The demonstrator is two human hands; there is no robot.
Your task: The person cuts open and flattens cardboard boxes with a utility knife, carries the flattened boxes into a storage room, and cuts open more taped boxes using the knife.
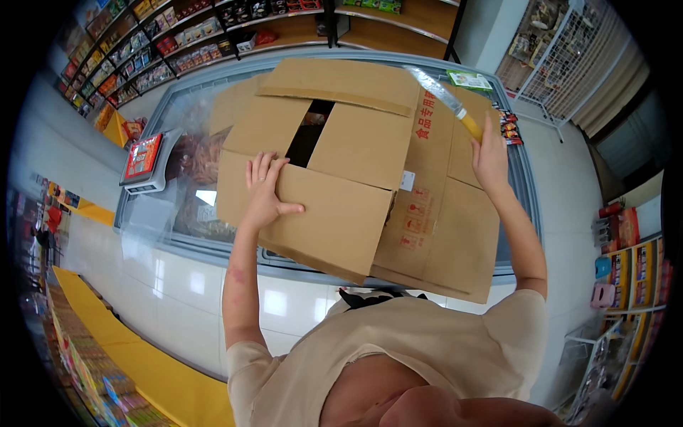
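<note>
A cardboard carton stands on a glass-topped chest freezer, its top flaps partly spread. Through a dark slot between the flaps a bit of the contents shows, too small to tell. My left hand rests with fingers apart on the near left flap, beside the slot. In my right hand is a knife with a yellow handle and a long blade, pointing up and to the left. The blade is over the far right of the cardboard; whether it touches cannot be told. Flattened cardboard with red printing lies to the right.
The chest freezer holds bagged goods under its glass. A scale-like device with a red package on top sits at its left end. Snack packets lie at the right. Stocked shelves and a wire rack stand beyond.
</note>
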